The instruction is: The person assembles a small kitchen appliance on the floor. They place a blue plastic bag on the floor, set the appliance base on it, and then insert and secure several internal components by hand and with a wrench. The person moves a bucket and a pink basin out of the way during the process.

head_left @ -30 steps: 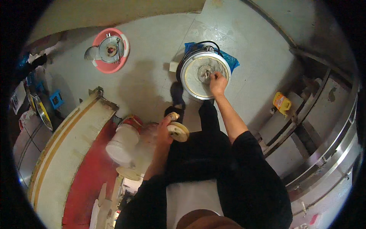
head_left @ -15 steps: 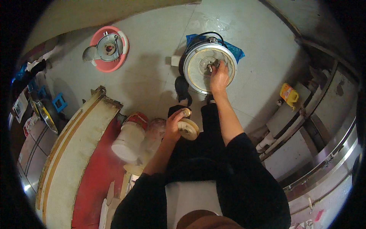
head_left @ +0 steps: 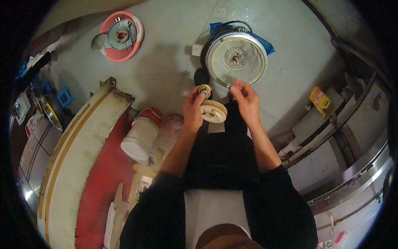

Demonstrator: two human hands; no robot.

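Note:
My left hand (head_left: pixel 193 108) is closed round a pale, thick grinding disc (head_left: pixel 214 112) with a recessed face. A small brass-coloured ring (head_left: pixel 204 90) with shiny metal inside it is held by the same hand's fingertips, just above the disc. My right hand (head_left: pixel 245 98) has its thumb and fingers pinched together beside the near rim of the round machine (head_left: pixel 266 65). Whatever it may hold is too small to make out. A short metal shaft (head_left: pixel 236 59) stands bare in the middle of the machine's dusty, pale top.
At the far left a pink basin (head_left: pixel 108 25) holds a round metal cover (head_left: pixel 121 35) with a chute. White buckets (head_left: pixel 139 141) stand by a red-sided counter (head_left: pixel 103 182) on my left. A yellow jug (head_left: pixel 319 99) sits among shelving on my right. Blue plastic (head_left: pixel 265 45) lies behind the machine.
My right hand has let go of the shaft and drawn back toward me, past the machine's rim. My left hand has lifted the disc and ring a little farther forward.

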